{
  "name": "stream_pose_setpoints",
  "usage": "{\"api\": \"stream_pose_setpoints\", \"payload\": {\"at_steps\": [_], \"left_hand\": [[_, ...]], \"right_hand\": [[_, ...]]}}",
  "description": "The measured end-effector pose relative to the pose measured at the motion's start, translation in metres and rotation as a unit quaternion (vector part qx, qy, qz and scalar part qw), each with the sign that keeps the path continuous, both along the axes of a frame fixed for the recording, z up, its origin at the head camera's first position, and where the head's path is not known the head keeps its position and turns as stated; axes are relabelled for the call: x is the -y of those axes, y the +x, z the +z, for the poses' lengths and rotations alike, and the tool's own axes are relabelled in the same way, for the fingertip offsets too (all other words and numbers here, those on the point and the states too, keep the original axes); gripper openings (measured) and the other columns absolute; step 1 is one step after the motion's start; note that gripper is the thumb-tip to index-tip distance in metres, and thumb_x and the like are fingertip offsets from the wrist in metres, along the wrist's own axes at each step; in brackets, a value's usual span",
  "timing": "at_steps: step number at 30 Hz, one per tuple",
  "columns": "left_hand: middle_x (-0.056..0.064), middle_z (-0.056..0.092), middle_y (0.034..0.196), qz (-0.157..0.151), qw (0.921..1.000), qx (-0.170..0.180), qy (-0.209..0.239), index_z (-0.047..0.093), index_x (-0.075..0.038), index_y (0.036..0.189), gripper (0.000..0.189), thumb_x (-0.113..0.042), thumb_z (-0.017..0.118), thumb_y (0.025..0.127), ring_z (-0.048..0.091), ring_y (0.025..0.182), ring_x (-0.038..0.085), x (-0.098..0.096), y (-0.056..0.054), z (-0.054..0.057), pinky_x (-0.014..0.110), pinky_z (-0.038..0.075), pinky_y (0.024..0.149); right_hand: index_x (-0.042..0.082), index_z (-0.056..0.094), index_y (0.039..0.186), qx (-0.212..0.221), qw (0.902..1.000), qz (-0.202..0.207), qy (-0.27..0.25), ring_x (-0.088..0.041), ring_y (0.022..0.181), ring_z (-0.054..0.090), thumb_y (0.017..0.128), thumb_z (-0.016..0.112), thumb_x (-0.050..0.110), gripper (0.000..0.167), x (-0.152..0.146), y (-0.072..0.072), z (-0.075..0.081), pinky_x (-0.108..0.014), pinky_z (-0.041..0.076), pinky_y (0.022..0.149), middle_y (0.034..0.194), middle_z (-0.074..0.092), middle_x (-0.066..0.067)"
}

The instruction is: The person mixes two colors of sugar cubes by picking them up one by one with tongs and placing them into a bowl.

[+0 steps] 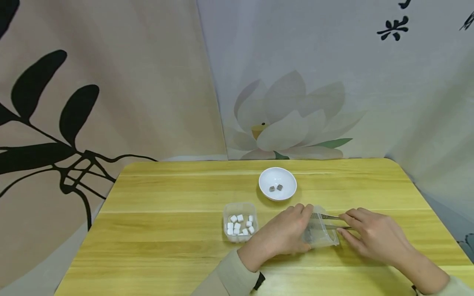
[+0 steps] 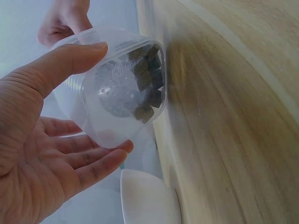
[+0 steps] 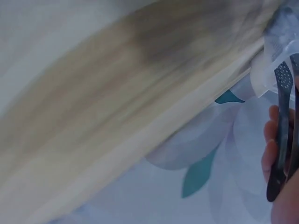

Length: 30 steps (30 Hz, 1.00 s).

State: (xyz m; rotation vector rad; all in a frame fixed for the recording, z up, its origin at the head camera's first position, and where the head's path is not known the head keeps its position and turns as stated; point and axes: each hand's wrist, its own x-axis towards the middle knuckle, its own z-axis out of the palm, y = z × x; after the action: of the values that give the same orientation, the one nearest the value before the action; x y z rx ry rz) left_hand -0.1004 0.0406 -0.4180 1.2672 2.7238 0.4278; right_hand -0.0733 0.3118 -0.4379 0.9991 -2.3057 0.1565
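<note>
My left hand grips a clear plastic container by its sides, thumb on one side and fingers on the other. The container is tipped over, its mouth turned toward my right hand. Several dark cubes lie inside along its lower wall. My right hand holds metal tongs with perforated tips; their arms stand apart and reach into the container's mouth. Behind the container sits a white bowl with two grey-brown cubes in it.
To the left of my left hand, a second clear plastic container stands upright with several white cubes in it. All of this is on a wooden table. A printed curtain hangs behind the table's far edge.
</note>
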Motion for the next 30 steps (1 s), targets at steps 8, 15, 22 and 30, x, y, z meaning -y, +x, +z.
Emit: {"api": "stream_pose_setpoints", "payload": {"at_steps": [8,15,22,30], "left_hand": [[-0.003,0.053,0.101,0.000,1.0000,-0.004,0.006,0.049,-0.008,0.129,0.075,-0.039,0.093,0.077,0.048,0.084,0.006,-0.001,-0.001,-0.001,0.016,0.043,0.072],[-0.002,0.055,0.106,0.005,1.0000,0.002,0.001,0.048,-0.007,0.136,0.080,-0.039,0.093,0.077,0.050,0.087,0.006,0.000,0.000,-0.001,0.016,0.045,0.075],[-0.001,0.057,0.110,0.006,1.0000,0.004,0.004,0.048,-0.006,0.138,0.083,-0.039,0.094,0.077,0.052,0.089,0.006,0.000,0.000,-0.002,0.016,0.046,0.077],[0.000,0.058,0.113,0.006,1.0000,-0.001,0.000,0.046,-0.005,0.142,0.087,-0.041,0.093,0.078,0.053,0.091,0.006,-0.001,0.001,-0.003,0.017,0.047,0.078]], "right_hand": [[0.011,0.079,0.087,0.008,0.9995,-0.007,-0.031,-0.014,0.062,0.067,0.108,0.043,0.053,0.059,-0.005,0.001,-0.001,-0.027,0.050,0.047,0.084,0.072,0.003],[0.009,0.080,0.092,0.002,0.9997,-0.003,-0.023,-0.017,0.062,0.068,0.106,0.045,0.054,0.059,-0.004,0.000,-0.002,-0.028,0.050,0.046,0.087,0.073,0.000],[0.004,0.079,0.094,-0.015,0.9997,0.019,0.002,-0.019,0.065,0.066,0.109,0.044,0.045,0.056,0.002,0.001,0.000,-0.035,0.054,0.051,0.087,0.073,-0.003],[0.001,0.079,0.097,0.005,0.9995,0.025,0.016,-0.018,0.070,0.065,0.110,0.042,0.039,0.054,0.005,0.003,0.002,-0.035,0.055,0.056,0.089,0.072,-0.004]]}}
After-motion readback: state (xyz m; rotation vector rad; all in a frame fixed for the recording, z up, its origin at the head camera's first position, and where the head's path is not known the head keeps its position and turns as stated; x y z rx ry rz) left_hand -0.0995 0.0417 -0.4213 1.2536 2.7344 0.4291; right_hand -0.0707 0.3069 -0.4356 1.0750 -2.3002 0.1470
